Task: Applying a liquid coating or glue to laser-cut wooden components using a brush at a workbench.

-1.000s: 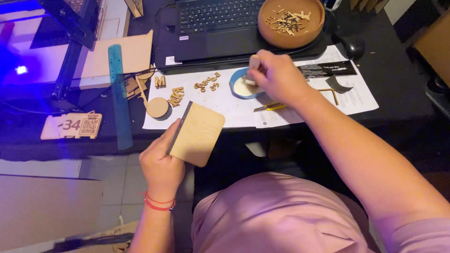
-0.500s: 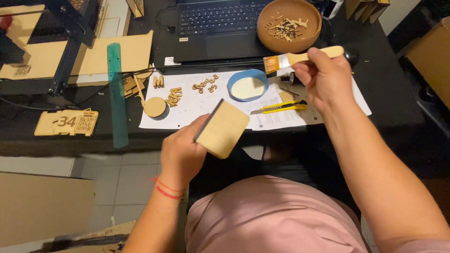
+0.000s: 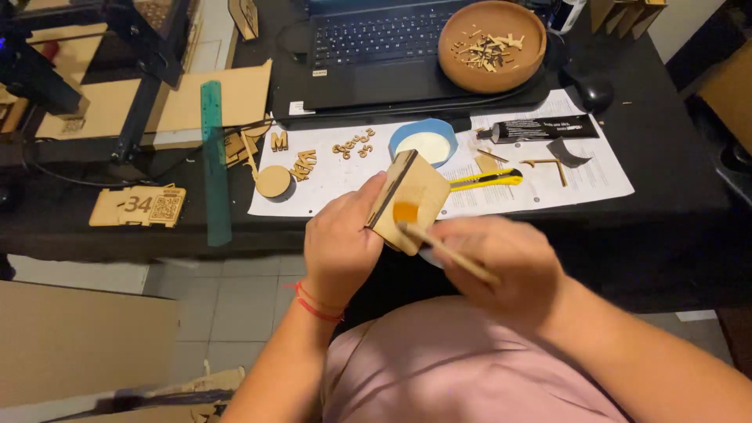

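Observation:
My left hand (image 3: 341,243) grips a thin square wooden board (image 3: 417,190) by its left edge, tilted up over my lap in front of the table. My right hand (image 3: 501,262) holds a wooden-handled brush (image 3: 439,244), and its yellowish bristle tip touches the board's face. Both hands are blurred with motion. A blue-rimmed round dish of white glue (image 3: 424,142) sits on the white paper sheets (image 3: 603,176) just beyond the board.
A yellow utility knife (image 3: 486,181), a black tube (image 3: 539,128), small wooden letters (image 3: 354,146) and a wooden disc (image 3: 272,181) lie on the paper. Behind are a laptop (image 3: 376,47), a brown bowl of wood scraps (image 3: 492,45), a green ruler (image 3: 214,172) and a black mouse (image 3: 595,94).
My right hand lifted the brush from the glue dish and brought it down to the board. My left hand raised and turned the board toward the brush.

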